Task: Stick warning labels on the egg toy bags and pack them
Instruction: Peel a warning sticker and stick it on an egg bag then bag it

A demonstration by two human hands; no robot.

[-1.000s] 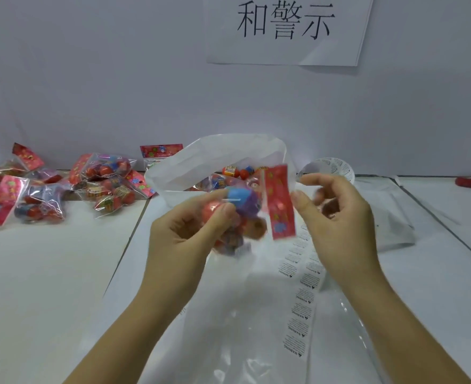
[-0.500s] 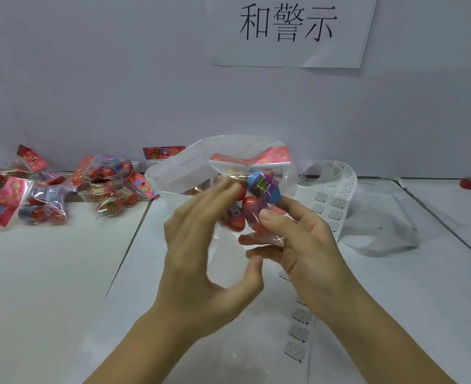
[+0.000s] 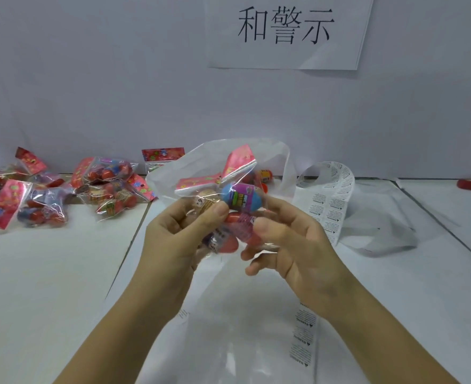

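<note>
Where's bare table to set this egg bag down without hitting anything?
Bare table: left of the seam, in front of the pile of egg toy bags; and near right, beside the label strip, in front of the loose clear film. Crowded: the centre, where the big clear bag spreads, and the back left.

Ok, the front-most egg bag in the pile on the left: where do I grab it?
Pinch the flat red header card of that egg bag, coming from the front left. The card juts out clear toward that side and is probably firmer than the film bulging over the round eggs.
</note>
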